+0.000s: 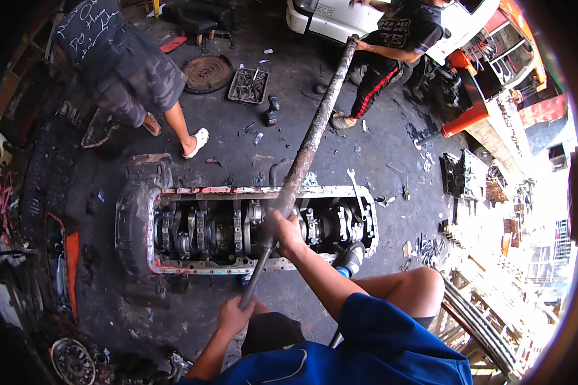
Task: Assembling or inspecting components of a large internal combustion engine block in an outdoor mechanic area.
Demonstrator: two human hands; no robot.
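Note:
A long, stained metal pipe (307,151) slants across the engine block (263,263), whose open underside shows the crankshaft (221,236) and bearing caps. From its near end comes a thinner metal bar (257,277). My left hand (236,316) is closed round the near end of this bar. Farther up, my right hand (286,232), slightly blurred, is wrapped round the pipe close to where it meets the bar. At the far end, another person's hand (361,45) grips the pipe. A combination wrench (356,190) lies at the block's right end.
One person (401,38) is at the far right by a white vehicle (331,18); another (131,70) stands at the far left. On the floor are a round metal plate (207,73), a tray of small parts (248,85) and a dark power tool (272,110). An orange jack (459,122) stands right.

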